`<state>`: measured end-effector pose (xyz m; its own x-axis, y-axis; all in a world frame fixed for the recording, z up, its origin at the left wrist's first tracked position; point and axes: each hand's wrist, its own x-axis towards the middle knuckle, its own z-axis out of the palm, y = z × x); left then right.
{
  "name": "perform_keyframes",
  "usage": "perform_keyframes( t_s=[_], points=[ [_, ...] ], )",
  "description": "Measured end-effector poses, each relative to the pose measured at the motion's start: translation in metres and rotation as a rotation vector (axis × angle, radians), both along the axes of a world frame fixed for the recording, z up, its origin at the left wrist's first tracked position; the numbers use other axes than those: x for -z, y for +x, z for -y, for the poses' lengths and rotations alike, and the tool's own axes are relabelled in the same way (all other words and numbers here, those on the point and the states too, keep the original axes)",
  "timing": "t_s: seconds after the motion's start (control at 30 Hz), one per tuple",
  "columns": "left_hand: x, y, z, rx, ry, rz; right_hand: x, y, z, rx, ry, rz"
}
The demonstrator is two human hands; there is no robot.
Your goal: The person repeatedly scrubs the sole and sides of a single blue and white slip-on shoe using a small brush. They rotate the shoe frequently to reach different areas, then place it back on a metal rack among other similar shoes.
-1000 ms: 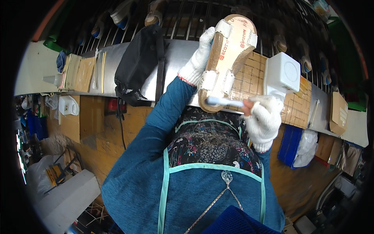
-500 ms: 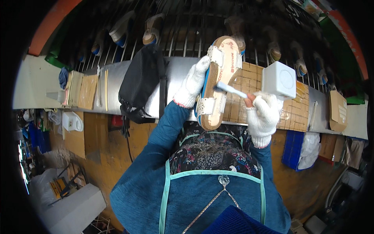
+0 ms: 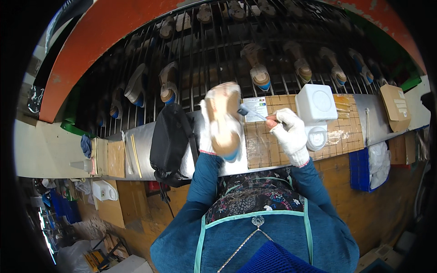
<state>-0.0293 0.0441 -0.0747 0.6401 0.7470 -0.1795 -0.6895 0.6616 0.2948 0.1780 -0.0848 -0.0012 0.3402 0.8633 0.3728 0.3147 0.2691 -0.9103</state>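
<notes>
A cork-soled sandal (image 3: 222,107) with pale straps, smeared by motion, stands tilted above the metal worktop. My left hand (image 3: 205,129), in a white knitted glove, grips it from the left side, its fingers partly hidden behind the sandal. In my right hand (image 3: 291,137), gloved with bare fingertips showing, a slim brush (image 3: 256,113) like a toothbrush is pinched by its handle. Its dark bristled head is just right of the sandal; whether they touch I cannot tell. Close to my right hand is a round white plastic pot (image 3: 317,137) on a cardboard sheet (image 3: 268,152).
A white square-sided container (image 3: 317,103) stands behind the pot. To the left lies a black bag (image 3: 168,136). Beyond the worktop, a rack of metal rods (image 3: 214,63) carries several sandals (image 3: 260,77). An opened carton (image 3: 394,108) sits at the right, a printed card (image 3: 256,109) behind the brush.
My left hand has moved left with the sandal, whose toe and heel have turned. The brush has come off the insole to the sandal's right. My view has shifted, showing more of the rack.
</notes>
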Motion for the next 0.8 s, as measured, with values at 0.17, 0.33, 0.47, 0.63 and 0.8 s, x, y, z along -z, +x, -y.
perform_keyframes(
  t_s=[0.17,0.33,0.47,0.63,0.8],
  points=[
    [-0.007,-0.004,-0.031,0.093,-0.039,-0.02,0.028,0.001,0.003,-0.123,-0.293,-0.454],
    [-0.001,0.003,-0.085,-0.119,-0.37,-0.097,0.037,0.005,-0.007,-0.08,-0.254,-0.572],
    [0.023,0.008,-0.13,-0.313,-0.391,-0.246,0.029,0.012,-0.033,-0.034,-0.296,-0.675],
    [0.028,0.025,-0.151,-0.522,-0.591,-0.129,0.012,0.024,-0.093,0.244,-0.492,0.189],
    [0.006,0.032,-0.109,-0.544,-0.449,-0.161,0.02,0.027,-0.157,0.316,-0.75,0.551]
  ],
)
